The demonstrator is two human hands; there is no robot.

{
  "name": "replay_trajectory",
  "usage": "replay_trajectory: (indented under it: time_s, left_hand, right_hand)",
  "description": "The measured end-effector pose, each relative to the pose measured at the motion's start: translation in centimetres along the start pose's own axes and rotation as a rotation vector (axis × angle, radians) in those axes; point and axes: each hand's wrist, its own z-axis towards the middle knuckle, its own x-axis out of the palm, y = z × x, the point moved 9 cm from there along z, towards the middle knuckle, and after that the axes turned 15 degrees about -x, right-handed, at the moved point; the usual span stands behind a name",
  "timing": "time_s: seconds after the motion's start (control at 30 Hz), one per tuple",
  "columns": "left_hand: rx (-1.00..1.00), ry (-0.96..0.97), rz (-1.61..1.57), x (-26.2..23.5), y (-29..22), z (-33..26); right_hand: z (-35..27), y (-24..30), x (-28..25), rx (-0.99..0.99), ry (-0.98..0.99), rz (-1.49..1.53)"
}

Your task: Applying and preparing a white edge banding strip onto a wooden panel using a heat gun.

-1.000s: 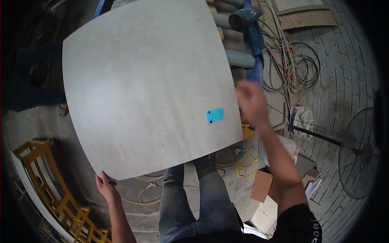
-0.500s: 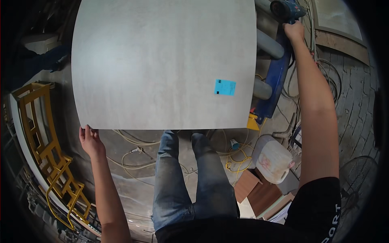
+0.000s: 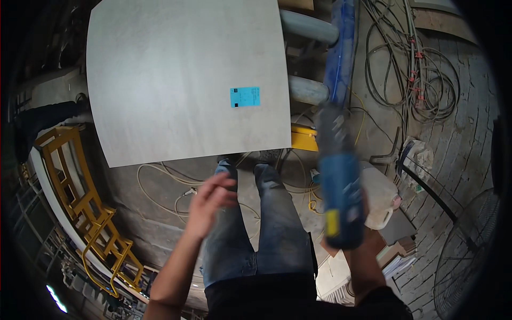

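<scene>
The biggest thing here is a big flat grey slab. It lies on grey pipes next to a long blue bar, just past the person's feet. Under it all is a rough, dusty floor with thin wires on it. A yellow metal frame stands on the left. A big pile of looped cables lies on the right, and a round wire fan sits at the right edge. A white jug stands near the person's right leg. The blue power tool is up in the air on the right, blurry, pointing toward the slab but not touching it. The right hand is wrapped tight around its lower end. The left hand is loose and holds nothing, with its fingers spread over the left knee. It looks like the tool is only being held up, and no work on the slab has begun. To use it well, I think the free hand should help steady it. A small blue sticker sits on the slab.
</scene>
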Motion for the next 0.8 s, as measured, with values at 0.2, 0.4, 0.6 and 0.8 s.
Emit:
replay_trajectory:
  time_s: [0.2, 0.4, 0.6, 0.8]
  left_hand:
    - [-0.428, 0.1, -0.413, 10.4, 6.7, -3.2]
    - [-0.241, -0.005, -0.31, 7.5, 8.2, -4.6]
    - [-0.113, -0.09, -0.313, 4.2, 8.9, -5.4]
    - [-0.233, -0.062, -0.662, -2.0, 12.1, -5.5]
  right_hand:
    - [-10.9, -0.2, 9.3, -0.65, 0.944, -1.125]
    - [-11.9, -4.3, 8.3, -0.067, 1.056, -0.955]
    - [-14.4, -7.3, 10.2, -0.078, 1.195, -0.922]
    - [-16.4, -9.5, 15.3, -0.178, 1.264, -0.823]
